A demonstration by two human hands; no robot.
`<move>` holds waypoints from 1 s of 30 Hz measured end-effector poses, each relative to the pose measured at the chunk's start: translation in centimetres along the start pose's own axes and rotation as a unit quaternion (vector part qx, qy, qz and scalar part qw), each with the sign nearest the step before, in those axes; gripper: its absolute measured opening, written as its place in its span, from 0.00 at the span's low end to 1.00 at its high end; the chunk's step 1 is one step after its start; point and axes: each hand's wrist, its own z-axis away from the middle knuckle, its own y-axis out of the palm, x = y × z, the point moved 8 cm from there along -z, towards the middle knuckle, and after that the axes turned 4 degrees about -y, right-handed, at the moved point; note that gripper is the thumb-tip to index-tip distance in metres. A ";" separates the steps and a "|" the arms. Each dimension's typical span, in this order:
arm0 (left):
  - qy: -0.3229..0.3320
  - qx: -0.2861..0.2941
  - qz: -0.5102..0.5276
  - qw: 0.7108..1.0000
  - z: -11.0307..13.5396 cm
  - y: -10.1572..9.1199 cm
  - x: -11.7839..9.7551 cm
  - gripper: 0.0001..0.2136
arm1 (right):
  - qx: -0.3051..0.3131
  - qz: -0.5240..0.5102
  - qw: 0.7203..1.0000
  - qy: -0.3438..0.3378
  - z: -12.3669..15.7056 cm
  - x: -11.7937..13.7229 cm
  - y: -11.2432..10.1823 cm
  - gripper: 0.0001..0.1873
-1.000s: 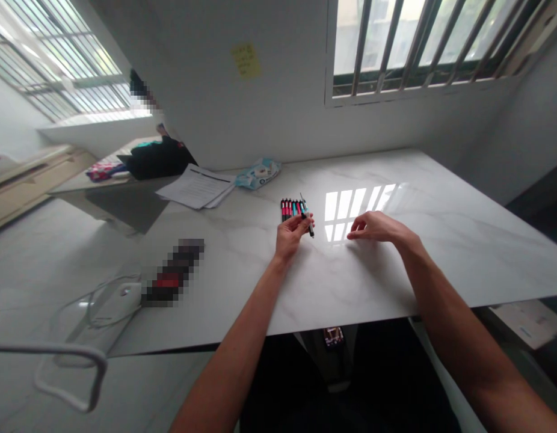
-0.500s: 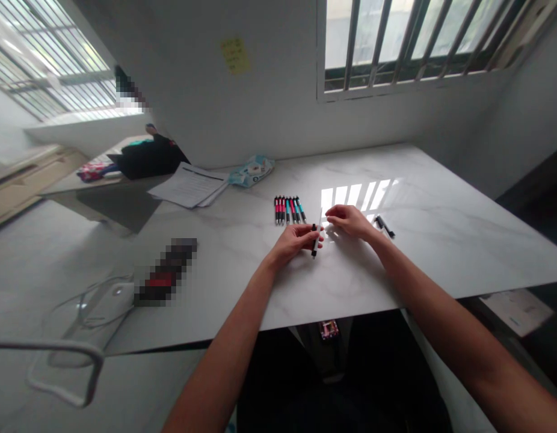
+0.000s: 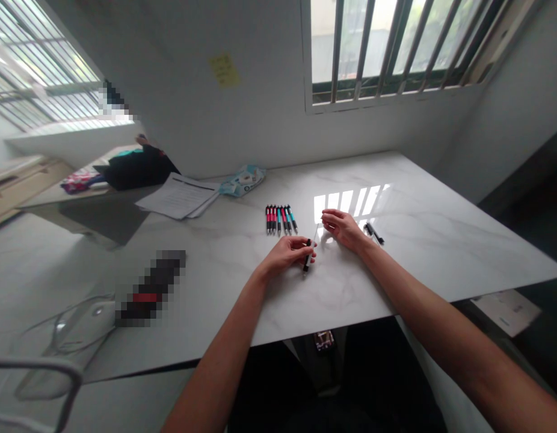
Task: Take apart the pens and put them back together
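Note:
My left hand (image 3: 285, 253) is closed around the barrel of a pen (image 3: 308, 258) with a black grip, just above the white marble table (image 3: 441, 240). My right hand (image 3: 344, 227) pinches the thin refill tip (image 3: 316, 231) sticking out of that pen's upper end. A row of several red, teal and black pens (image 3: 280, 219) lies side by side just beyond my left hand. A loose black pen part (image 3: 374, 233) lies on the table right of my right hand.
A stack of papers (image 3: 179, 196) and a pack of wipes (image 3: 243, 180) lie at the table's far left. A dark bag (image 3: 136, 169) sits on a lower side table. A blurred dark object (image 3: 150, 288) and a clear plastic item (image 3: 80, 325) lie near the left edge.
My left hand lifted a pen away from the row toward me. My right hand came over from the right, uncovering the black pen part, and took hold of the pen's tip.

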 end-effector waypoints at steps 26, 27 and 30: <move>-0.025 -0.017 -0.027 0.999 -0.1 -0.3 0.3 0.21 | 0.089 0.019 0.996 0.012 0.6 -0.4 1.8 0.22; -0.023 -0.018 -0.026 0.999 -0.1 -0.4 0.3 0.21 | 0.104 0.032 0.994 0.008 0.7 -0.3 2.1 0.22; -0.009 -0.019 -0.028 0.999 -0.1 -0.4 0.1 0.20 | 0.157 0.075 0.985 -0.004 1.1 -0.2 3.0 0.23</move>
